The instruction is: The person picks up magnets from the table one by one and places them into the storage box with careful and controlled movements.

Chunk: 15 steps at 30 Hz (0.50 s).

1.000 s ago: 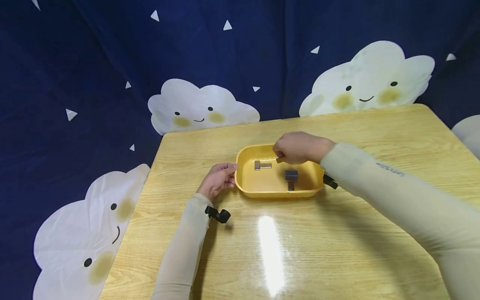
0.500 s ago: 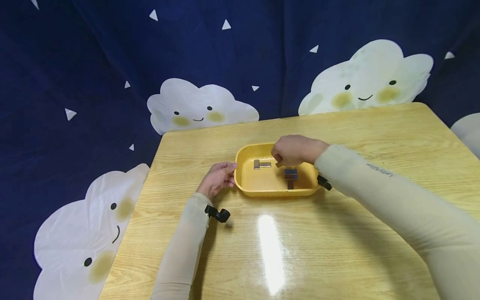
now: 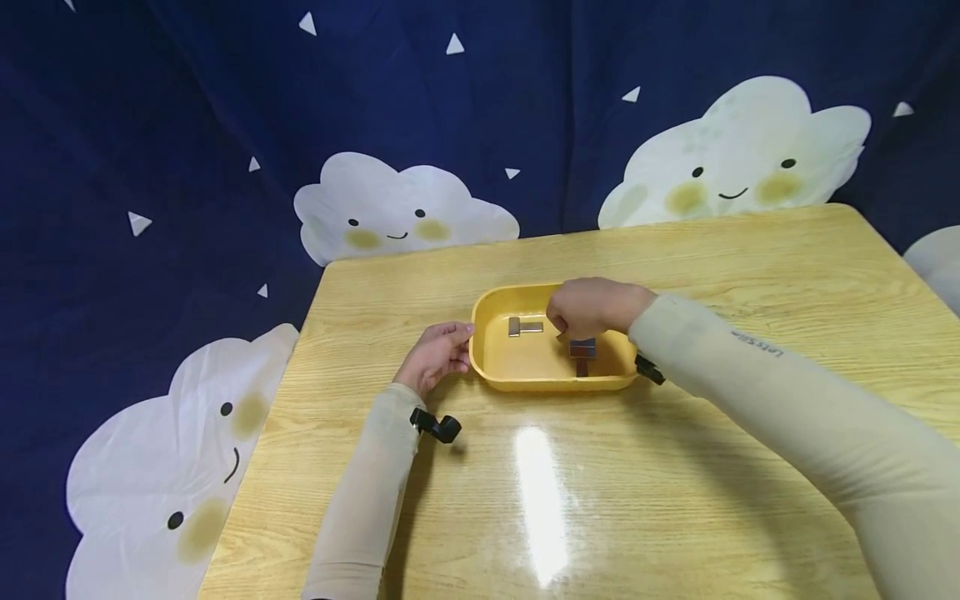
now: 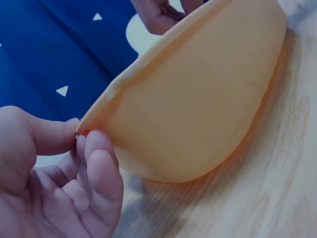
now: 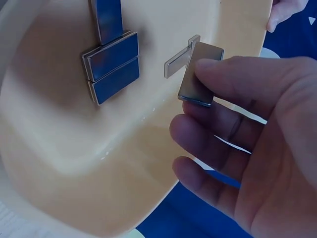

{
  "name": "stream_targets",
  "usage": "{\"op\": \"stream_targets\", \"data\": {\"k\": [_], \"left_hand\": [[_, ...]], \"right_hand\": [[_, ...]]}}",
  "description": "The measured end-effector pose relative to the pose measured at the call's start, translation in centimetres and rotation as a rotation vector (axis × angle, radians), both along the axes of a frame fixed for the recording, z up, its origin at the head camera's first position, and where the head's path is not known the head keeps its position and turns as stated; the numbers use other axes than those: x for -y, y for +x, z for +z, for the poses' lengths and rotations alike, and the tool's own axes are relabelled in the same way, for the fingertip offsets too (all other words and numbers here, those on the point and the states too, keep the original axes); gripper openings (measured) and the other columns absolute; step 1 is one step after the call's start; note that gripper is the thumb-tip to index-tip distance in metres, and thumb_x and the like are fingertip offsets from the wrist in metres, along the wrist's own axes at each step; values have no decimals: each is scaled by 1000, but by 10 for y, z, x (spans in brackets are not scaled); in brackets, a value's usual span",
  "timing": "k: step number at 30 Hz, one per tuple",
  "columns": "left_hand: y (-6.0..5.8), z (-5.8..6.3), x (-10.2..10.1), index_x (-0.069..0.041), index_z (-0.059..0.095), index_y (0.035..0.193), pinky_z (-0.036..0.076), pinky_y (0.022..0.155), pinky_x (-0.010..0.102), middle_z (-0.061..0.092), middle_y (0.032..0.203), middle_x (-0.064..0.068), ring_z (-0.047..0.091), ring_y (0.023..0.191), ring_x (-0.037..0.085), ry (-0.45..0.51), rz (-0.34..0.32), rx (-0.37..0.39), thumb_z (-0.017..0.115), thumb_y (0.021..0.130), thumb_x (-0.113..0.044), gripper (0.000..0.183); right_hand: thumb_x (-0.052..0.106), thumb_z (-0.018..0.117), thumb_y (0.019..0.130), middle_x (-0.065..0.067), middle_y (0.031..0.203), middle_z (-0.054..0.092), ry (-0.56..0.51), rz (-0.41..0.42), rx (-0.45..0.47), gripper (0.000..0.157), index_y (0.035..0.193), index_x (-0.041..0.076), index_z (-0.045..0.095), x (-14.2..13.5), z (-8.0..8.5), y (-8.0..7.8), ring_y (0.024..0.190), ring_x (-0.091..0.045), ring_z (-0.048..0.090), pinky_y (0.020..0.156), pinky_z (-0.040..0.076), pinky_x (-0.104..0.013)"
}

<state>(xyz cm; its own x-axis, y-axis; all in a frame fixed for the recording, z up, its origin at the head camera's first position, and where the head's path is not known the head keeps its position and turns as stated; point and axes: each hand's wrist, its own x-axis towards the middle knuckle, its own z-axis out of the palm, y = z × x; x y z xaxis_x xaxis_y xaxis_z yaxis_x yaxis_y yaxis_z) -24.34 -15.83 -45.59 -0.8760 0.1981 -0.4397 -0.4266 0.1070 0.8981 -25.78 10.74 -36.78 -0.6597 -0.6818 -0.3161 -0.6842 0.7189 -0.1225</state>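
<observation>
A yellow plastic basin (image 3: 517, 386) sits on the wooden table. My left hand (image 3: 435, 358) pinches its left rim between thumb and fingers, as the left wrist view shows. Over the basin's right half, my right hand (image 5: 247, 124) holds a flat, shiny rectangular metal block (image 5: 200, 74) between thumb and fingers, apart from the others. Below that hand lie two blocks side by side (image 5: 111, 67) with a third block (image 5: 108, 20) set end-on against them, roughly a T. Farther left in the basin, two smaller blocks (image 3: 525, 327) form another T shape.
The wooden table (image 3: 420, 517) extends round the basin on every side. Behind it hangs a dark blue curtain (image 3: 420, 92) with cloud prints. A small black camera mount (image 3: 437, 425) is strapped at the left wrist.
My right hand has shifted slightly left and lower over the basin, still holding the metal block, which shows less in the head view. My left hand stays on the rim.
</observation>
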Motion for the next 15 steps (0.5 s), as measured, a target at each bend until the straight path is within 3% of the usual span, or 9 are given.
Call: {"op": "stream_targets", "data": {"k": [15], "left_hand": [[1,-1,0,-1,59,109,50,51,19,59,74,-1,55,55,8,13,0,5,53,103,-24,24]], "right_hand": [[4,65,87,2,74,62,13,-24,16,19,71,15,64,-1,-8,1,69,-15,53,65,47,-28]]}}
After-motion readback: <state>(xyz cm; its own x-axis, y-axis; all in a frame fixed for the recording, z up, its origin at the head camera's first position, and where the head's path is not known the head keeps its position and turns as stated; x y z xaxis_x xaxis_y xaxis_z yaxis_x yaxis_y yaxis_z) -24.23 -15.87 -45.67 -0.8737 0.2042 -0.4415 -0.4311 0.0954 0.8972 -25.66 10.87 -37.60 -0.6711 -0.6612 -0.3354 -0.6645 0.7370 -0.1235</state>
